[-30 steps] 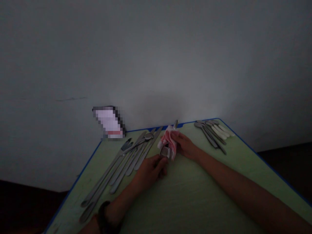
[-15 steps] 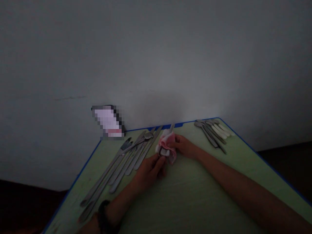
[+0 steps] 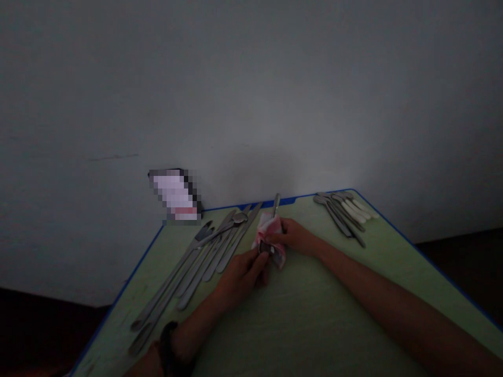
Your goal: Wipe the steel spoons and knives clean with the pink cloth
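My left hand (image 3: 241,273) is closed in a pinch on the near, rounded end of a metal spoon (image 3: 276,203). The spoon's handle points away from me, toward the wall. A pink and white cloth (image 3: 271,225) is bunched around its middle and hides part of it. My right hand (image 3: 299,236) grips the cloth from the right, with the thumb pressing on it over the spoon. Left of my hands lies a row of table knives (image 3: 196,285) and other long cutlery, with a spoon (image 3: 236,219) lying across them.
More spoons and forks (image 3: 334,217), some with white handles (image 3: 356,211), lie at the back right of the green table (image 3: 314,324) with its blue edge. A phone (image 3: 176,196) with a blurred screen leans against the wall (image 3: 251,94) at the back left.
My right thumb and the cloth have shifted nearer my left hand along the spoon. More of the spoon's handle shows beyond the cloth, and its rounded end is more covered.
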{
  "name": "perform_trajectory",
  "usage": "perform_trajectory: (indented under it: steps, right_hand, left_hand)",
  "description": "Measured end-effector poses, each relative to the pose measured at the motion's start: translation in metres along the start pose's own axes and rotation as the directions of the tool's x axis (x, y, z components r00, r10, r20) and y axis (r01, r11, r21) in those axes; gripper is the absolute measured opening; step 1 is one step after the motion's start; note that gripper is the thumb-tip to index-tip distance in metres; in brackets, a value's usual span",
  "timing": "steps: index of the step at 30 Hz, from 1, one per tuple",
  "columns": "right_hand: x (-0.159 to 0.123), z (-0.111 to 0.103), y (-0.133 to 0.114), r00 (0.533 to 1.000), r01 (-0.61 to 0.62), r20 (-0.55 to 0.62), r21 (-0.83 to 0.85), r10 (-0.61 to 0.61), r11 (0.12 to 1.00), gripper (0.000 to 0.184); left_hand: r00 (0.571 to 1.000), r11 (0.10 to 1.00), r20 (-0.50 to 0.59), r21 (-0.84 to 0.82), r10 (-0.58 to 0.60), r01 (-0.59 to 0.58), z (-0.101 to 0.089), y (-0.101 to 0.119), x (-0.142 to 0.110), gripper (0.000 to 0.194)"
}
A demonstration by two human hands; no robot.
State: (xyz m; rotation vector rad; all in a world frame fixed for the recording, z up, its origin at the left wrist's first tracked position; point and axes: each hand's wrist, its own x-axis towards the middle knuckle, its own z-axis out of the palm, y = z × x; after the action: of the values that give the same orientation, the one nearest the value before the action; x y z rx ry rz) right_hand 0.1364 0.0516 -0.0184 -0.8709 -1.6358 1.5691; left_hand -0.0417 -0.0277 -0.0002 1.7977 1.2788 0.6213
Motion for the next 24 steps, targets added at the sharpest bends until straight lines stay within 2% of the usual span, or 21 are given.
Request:
perform_trajectory:
  steps: [12,17,21,24]
  right_hand:
    - [-0.0016,-0.0015,-0.0013,0.999,0.012,0.037,0.125,-0.017,0.992,0.038]
    - [-0.0022,-0.0018,-0.0016,0.999,0.006,0.036,0.179,-0.013,0.984,0.036]
    - [-0.0041,-0.0002,-0.0042,0.998,-0.007,0.069,0.169,-0.005,0.986,0.036]
    - [-0.0041,0.0023,-0.0041,1.0,0.011,0.025,0.192,-0.016,0.981,0.035]
  left_hand:
    - [1.0,0.999,-0.003,0.043,0.004,-0.004,-0.0001,0.0013,-0.0013,0.041]
    - [1.0,0.998,-0.015,0.05,0.023,-0.022,0.0006,0.0073,-0.0025,0.031]
    - [0.999,0.995,-0.035,0.098,0.035,-0.032,0.001,0.0094,-0.0021,0.031]
    - [0.998,0.996,-0.068,0.088,0.016,-0.01,-0.0005,0.0066,-0.0007,0.03]
